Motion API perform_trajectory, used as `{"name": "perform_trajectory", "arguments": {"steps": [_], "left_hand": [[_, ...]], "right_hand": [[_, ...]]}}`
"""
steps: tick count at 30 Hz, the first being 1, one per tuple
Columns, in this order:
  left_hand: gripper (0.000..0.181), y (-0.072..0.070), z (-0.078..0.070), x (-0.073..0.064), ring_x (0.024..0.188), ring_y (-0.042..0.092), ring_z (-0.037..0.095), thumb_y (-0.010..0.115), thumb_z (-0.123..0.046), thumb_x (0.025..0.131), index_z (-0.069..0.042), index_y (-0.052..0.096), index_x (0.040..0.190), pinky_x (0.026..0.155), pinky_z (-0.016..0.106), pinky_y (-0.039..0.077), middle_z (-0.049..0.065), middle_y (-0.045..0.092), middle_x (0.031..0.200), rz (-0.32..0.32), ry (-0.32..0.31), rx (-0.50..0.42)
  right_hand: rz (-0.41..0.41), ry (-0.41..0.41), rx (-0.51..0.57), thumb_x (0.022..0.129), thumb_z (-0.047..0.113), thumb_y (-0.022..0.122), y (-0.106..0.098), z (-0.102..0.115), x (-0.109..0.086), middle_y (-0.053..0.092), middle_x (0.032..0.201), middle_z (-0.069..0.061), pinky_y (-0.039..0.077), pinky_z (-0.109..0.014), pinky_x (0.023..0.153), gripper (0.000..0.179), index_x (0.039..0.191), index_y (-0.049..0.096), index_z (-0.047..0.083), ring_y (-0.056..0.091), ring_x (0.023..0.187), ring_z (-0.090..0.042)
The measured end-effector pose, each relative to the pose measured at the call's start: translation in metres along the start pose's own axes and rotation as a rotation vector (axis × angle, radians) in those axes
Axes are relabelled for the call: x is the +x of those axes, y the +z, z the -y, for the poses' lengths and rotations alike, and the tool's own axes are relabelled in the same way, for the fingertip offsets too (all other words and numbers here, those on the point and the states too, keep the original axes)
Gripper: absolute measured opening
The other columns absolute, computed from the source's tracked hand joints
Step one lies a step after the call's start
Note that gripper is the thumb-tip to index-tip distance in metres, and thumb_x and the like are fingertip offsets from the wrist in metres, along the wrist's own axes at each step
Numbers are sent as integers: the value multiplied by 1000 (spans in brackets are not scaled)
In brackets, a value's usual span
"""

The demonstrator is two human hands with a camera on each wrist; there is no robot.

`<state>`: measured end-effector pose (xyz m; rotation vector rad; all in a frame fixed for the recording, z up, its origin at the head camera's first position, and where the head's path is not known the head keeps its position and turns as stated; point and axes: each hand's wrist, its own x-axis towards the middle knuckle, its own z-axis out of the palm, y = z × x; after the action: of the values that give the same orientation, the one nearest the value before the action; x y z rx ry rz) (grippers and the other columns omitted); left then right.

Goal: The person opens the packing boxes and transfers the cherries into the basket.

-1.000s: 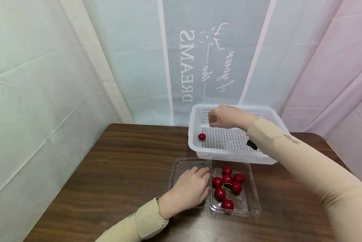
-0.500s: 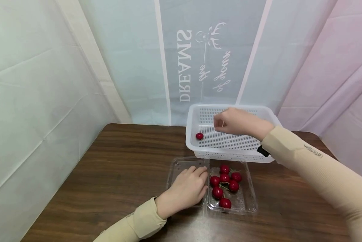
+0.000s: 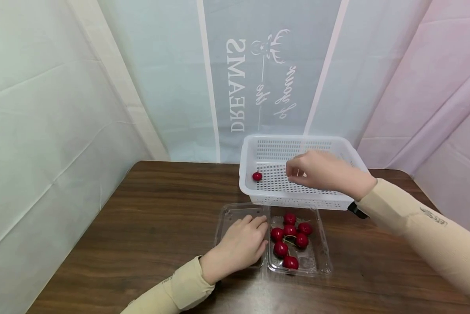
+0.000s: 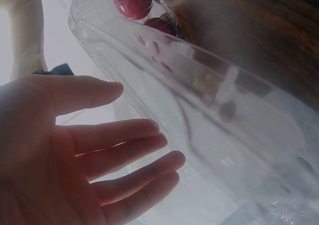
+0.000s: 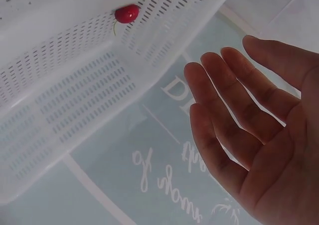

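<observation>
My left hand (image 3: pixel 235 244) lies over the left half of a clear plastic clamshell box (image 3: pixel 321 257), its fingertips by the fold between the halves. In the left wrist view the fingers (image 4: pixel 119 135) are extended beside the clear plastic. Several red cherries (image 3: pixel 289 230), some with green stems, sit in the box's right half. Over the white perforated basket (image 3: pixel 305 201) hovers my right hand (image 3: pixel 325 172), loosely bent and holding nothing; its palm is bare in the right wrist view. One cherry (image 5: pixel 127 14) with a stem rests inside the basket near its left end.
The basket stands behind the box on a dark wooden table (image 3: pixel 140 231). A pale curtain (image 3: pixel 286 78) with printed lettering hangs right behind the table, and white fabric (image 3: pixel 54 131) closes off the left side.
The right hand has moved right and toward the front above the basket. The left hand stays at the box. The whole head view has shifted slightly.
</observation>
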<state>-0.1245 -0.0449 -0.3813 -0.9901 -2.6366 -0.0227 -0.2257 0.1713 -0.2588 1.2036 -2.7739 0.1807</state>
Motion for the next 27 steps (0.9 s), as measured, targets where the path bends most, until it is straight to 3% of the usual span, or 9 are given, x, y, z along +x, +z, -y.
{"name": "perform_trajectory", "arguments": {"steps": [16,27], "left_hand": [[26,0,1,0,95,60,19,62,-31,86,-11,67,102,72,31,52,4,64,121,-7,2,5],[25,1,2,-1,93,60,19,63,-30,86,-10,67,100,71,31,51,5,64,120,-31,12,2]], "right_hand": [[-63,-50,-31,79,13,72,14,12,-26,65,76,10,48,-24,57,12,77,64,22,59,66,-3],[-57,-72,-17,78,15,75,25,23,-42,64,77,11,47,-22,56,13,80,65,23,57,63,-2]]}}
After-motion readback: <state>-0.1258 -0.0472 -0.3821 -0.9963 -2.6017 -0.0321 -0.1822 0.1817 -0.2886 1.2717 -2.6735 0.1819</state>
